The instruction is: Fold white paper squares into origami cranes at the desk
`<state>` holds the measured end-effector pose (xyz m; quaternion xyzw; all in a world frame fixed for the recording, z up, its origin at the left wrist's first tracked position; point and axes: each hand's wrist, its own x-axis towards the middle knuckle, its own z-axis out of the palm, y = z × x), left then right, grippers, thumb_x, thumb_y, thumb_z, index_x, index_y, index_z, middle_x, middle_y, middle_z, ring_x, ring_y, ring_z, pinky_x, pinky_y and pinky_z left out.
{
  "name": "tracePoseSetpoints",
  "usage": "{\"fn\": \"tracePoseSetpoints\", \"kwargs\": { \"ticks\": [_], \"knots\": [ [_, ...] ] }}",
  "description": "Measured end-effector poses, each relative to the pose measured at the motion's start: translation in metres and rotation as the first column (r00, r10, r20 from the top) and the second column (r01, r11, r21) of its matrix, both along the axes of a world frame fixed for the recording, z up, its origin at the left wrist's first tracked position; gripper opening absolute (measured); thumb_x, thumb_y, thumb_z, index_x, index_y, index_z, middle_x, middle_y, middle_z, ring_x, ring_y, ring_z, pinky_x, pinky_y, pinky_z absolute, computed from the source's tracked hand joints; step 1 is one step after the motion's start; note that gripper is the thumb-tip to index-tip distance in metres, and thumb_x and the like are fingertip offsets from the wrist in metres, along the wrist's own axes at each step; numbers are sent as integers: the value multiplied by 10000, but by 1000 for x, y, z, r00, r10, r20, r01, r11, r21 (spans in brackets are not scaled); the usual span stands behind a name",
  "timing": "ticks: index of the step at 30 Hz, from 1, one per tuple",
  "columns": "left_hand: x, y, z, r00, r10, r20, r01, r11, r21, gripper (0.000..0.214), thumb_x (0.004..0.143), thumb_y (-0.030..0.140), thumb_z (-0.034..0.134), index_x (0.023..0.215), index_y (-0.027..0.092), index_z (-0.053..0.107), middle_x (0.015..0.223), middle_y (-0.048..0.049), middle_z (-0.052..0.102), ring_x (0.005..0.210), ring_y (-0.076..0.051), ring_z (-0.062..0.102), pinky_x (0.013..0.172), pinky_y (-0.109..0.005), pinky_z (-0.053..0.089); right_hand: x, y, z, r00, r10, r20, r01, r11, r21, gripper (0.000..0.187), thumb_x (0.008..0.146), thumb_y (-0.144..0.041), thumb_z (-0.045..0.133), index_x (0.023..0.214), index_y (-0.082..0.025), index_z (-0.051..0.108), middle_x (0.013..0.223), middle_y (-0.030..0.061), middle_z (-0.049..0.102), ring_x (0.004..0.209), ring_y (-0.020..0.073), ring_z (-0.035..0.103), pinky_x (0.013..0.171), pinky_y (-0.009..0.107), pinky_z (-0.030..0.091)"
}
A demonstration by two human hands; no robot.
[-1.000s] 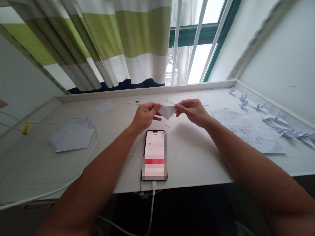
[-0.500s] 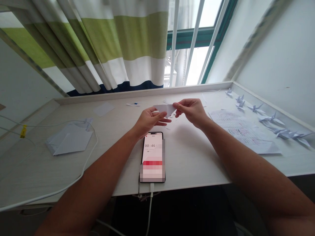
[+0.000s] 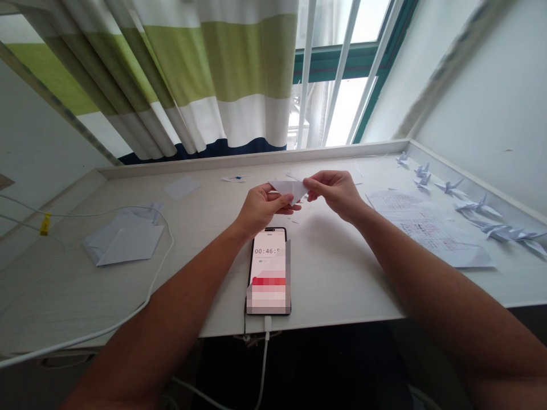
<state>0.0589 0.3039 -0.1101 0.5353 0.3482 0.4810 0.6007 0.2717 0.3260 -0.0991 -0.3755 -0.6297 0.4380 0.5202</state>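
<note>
A small folded piece of white paper (image 3: 287, 187), roughly triangular with its point down, is held up above the desk between both hands. My left hand (image 3: 265, 206) grips its left side, thumb in front and fingers behind. My right hand (image 3: 333, 191) pinches the upper right corner between thumb and fingers. Below my left hand lies a phone (image 3: 268, 270) with a timer on its screen, part of it pixelated. Small paper scraps on the desk are partly hidden behind the hands.
Several folded paper cranes (image 3: 448, 187) line the right edge of the desk (image 3: 333, 285). Beside them lies a printed sheet (image 3: 419, 228). At left are stacked white papers (image 3: 128, 239) and a white cable (image 3: 171, 245). Another cable (image 3: 265, 353) plugs into the phone.
The fingers of my left hand have curled in closer under the paper. Both hands still hold it, and the whole view has shifted slightly.
</note>
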Motion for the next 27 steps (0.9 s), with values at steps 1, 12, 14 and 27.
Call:
{"fn": "tracePoseSetpoints", "kwargs": {
  "ticks": [1, 12, 14, 27],
  "knots": [
    [0, 0, 0, 1000, 7, 1, -7, 1000, 5, 408, 811, 343, 908, 1092, 111, 725, 952, -124, 842, 831, -234, 829, 766, -331, 669, 1, 0, 0, 1000, 6, 22, -6, 999, 36, 293, 802, -465, 893, 923, -206, 832, 793, 40, 752, 690, 165, 684, 649, 347, 595],
    [-6, -1, 5, 999, 21, -34, -20, 999, 41, 448, 799, 451, 899, 1073, 123, 763, 938, -116, 831, 857, -241, 823, 761, -339, 655, 2, -6, 3, 952, -42, 302, -61, 944, 324, 273, 841, -396, 872, 1101, -315, 857, 1144, 66, 791, 1035, 267, 717, 920, 508, 590],
    [-7, 0, 5, 1000, -2, -31, 4, 998, 69, 457, 814, 507, 876, 1046, 131, 755, 925, -109, 828, 886, -240, 822, 760, -326, 652, 1, -6, 3, 968, -17, 251, -57, 957, 283, 238, 840, -408, 874, 1052, -300, 864, 1077, 60, 799, 980, 246, 723, 898, 484, 595],
    [-8, 2, 5, 995, 13, -102, 12, 972, 236, 516, 852, 591, 805, 1132, 164, 724, 965, -92, 822, 803, -215, 810, 615, -267, 600, -13, -10, 1, 991, 75, -108, -75, 997, 0, 373, 788, -602, 872, 873, -243, 817, 850, 24, 754, 796, 168, 667, 793, 356, 580]
  ]
}}
